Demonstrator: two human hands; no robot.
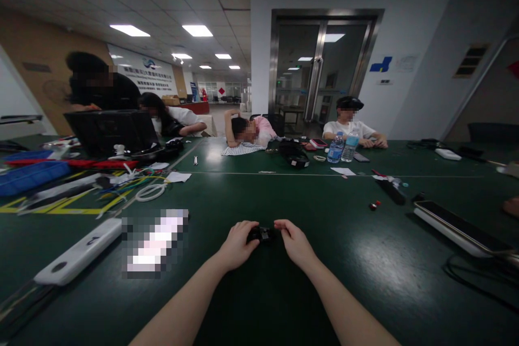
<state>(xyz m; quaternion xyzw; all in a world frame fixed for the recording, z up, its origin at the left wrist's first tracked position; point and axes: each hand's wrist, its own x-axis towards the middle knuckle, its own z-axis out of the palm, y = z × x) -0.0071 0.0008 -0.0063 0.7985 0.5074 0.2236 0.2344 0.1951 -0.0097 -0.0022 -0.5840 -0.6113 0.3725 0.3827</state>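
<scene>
A small black object (265,233), with a pale patch on its top, sits low over the green table between my hands; its kind is too dark to make out. My left hand (238,246) is closed around its left end, thumb in front and fingers behind. My right hand (297,243) is beside the right end, fingers slightly curved and thumb apart from the index finger. Nothing shows in that hand, and whether its fingertips touch the object I cannot tell.
A white power strip (81,251) and a blurred-out bright phone-like slab (158,240) lie to the left. On the right are a phone (462,227) on a white block, black cables and a small red piece (373,206). Water bottles (335,148) and several people are across the table (227,194).
</scene>
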